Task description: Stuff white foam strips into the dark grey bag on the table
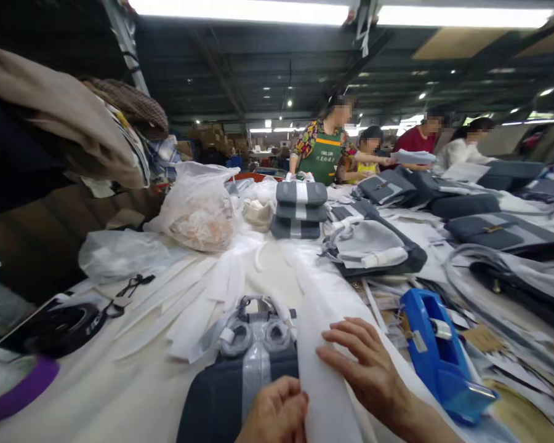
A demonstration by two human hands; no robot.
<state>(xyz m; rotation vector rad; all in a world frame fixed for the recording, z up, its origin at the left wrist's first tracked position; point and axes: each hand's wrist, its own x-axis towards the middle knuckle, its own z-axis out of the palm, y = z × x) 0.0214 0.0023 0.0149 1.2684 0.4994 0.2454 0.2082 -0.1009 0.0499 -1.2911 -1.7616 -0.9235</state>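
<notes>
A dark grey bag [207, 394] lies on the table in front of me, with a clear band down its middle and two wrapped coils, probably straps, near its top. My left hand [274, 409] is closed over the bag's right side, its fingertips pinching the near left edge of a long strip of white wrapping sheet [321, 344]. My right hand [364, 369] rests on the strip's right side, fingers stretched out and slightly apart. The strip runs away from me along the bag's right edge.
A blue tape dispenser [436, 357] stands at the right. Further back are a stack of wrapped grey bags [300, 212] and a filled plastic sack [196, 206]. Tape rolls [62, 329] lie at the left. Several co-workers, one in a green apron [322, 159], stand across the table.
</notes>
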